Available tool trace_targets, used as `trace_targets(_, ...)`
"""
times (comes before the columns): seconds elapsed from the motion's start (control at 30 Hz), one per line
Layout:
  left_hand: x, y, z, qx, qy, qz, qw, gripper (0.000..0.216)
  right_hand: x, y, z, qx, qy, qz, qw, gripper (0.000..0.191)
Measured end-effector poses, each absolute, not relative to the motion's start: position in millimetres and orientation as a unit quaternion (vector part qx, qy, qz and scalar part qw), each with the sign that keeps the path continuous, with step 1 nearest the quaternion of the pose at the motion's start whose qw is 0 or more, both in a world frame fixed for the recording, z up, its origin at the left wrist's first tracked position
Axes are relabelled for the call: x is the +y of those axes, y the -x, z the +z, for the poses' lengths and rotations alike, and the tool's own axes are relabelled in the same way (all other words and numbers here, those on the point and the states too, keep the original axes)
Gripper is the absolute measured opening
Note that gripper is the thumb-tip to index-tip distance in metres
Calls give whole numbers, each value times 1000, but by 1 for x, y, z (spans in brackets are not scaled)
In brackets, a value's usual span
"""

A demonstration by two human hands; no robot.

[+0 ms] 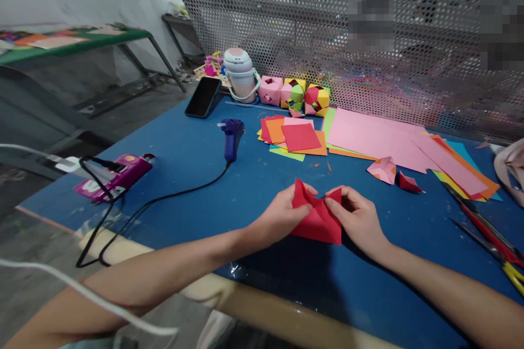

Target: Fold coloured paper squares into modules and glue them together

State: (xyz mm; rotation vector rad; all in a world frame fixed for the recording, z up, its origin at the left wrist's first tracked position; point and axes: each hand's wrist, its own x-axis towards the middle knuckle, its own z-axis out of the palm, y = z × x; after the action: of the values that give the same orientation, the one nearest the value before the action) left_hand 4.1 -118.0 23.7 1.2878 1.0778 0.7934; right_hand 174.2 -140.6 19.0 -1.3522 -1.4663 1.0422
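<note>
Red paper point(318, 227) is showing a plain, single-coloured face, its upper edge dipping in the middle while two pointed corners are rising at either side (the lower edge is running nearly straight). It is sitting over the near part of the blue table point(184, 147), nearer the person than the coloured paper squares point(302, 137). The left hand point(285, 210) and right hand point(360, 221) are both pinching it near the dip, thumbs pressing the near side.
</note>
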Motion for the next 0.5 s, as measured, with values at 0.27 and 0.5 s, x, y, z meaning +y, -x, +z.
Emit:
trace_targets(0.27,-115,-3,26,421,-466,397,669,25,-140,-173,17,-578,516,449,445,13)
trace_targets(0.5,-116,-4,30,416,-455,379,690,25,-139,-173,17,-567,516,479,428,21)
